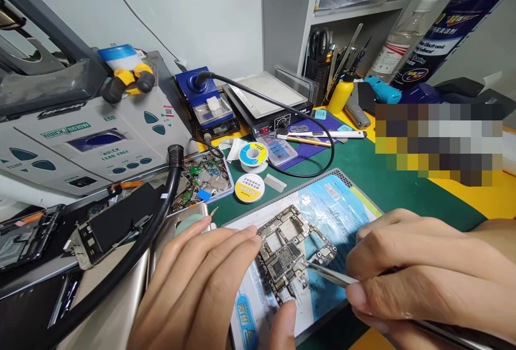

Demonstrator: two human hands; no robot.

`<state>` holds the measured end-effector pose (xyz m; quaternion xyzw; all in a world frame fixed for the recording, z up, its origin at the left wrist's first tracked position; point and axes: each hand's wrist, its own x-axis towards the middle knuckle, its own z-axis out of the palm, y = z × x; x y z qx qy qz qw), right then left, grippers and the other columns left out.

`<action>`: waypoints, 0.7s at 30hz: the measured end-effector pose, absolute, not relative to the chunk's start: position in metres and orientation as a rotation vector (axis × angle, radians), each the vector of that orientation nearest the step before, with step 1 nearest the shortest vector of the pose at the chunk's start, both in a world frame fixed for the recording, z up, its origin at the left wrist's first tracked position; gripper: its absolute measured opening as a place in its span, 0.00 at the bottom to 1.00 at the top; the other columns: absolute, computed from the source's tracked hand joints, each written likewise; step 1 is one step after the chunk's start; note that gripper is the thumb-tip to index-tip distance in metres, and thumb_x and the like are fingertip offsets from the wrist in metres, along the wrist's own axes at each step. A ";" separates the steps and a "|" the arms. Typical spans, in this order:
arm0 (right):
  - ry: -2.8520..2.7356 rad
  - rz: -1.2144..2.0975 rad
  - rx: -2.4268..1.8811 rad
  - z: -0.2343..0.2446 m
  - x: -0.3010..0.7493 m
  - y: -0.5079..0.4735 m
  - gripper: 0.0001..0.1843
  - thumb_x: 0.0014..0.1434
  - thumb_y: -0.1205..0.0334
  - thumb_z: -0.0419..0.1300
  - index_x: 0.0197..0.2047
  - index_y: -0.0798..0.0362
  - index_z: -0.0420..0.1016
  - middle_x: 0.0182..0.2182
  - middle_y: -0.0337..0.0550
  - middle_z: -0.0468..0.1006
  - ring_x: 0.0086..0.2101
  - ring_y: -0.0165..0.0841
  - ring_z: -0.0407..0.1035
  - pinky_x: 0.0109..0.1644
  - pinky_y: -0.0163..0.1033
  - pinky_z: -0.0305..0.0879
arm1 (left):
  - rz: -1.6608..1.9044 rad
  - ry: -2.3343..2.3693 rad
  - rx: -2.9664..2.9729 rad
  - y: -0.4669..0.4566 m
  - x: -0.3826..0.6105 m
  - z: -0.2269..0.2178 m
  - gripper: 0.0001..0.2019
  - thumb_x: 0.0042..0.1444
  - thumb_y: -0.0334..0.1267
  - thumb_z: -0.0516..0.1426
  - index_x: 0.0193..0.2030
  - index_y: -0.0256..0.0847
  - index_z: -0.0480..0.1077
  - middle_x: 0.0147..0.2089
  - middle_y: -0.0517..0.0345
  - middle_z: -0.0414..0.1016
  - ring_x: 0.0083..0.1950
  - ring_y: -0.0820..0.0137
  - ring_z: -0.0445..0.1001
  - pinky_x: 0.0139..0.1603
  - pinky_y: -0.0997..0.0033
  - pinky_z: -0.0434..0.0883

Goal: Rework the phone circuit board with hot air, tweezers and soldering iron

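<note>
"Where's the circuit board point(284, 261), and what room surrounds it?"
"It lies on a glossy pad point(342, 215), outline jagged; bare green mat point(355, 164) opens beyond it rightward, a round tin point(249, 188) beyond it leftward."
"Hands?"
"The right hand point(411, 277) pinches a slim metal tool point(332, 276), tip at the board's right. The left hand point(209, 280) spreads at its left edge; whether gripping, I can't tell."

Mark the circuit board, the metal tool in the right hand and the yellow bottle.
Circuit board point(288, 257): head view, the chip-covered middle.
Metal tool point(334, 276): head view, its bare shaft.
Yellow bottle point(341, 96): head view, its body.
</note>
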<state>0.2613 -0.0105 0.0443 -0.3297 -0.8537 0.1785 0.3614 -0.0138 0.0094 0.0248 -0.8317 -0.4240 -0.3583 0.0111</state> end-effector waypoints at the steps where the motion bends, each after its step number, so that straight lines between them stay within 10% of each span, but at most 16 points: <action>1: -2.206 0.456 -0.841 0.045 0.261 -0.010 0.15 0.70 0.74 0.62 0.55 0.48 0.78 0.35 0.43 0.85 0.36 0.35 0.85 0.37 0.39 0.79 | -1.141 -1.324 -2.582 0.009 -0.013 0.023 0.18 0.64 0.39 0.61 0.60 0.46 0.72 0.54 0.56 0.88 0.56 0.62 0.81 0.73 0.50 0.69; 21: -2.150 0.471 -0.824 0.038 0.261 -0.010 0.16 0.69 0.77 0.61 0.53 0.49 0.79 0.35 0.44 0.85 0.33 0.36 0.83 0.37 0.40 0.76 | -1.179 -1.289 -2.529 0.010 -0.011 0.022 0.16 0.63 0.39 0.61 0.57 0.44 0.74 0.51 0.55 0.88 0.56 0.62 0.81 0.72 0.55 0.71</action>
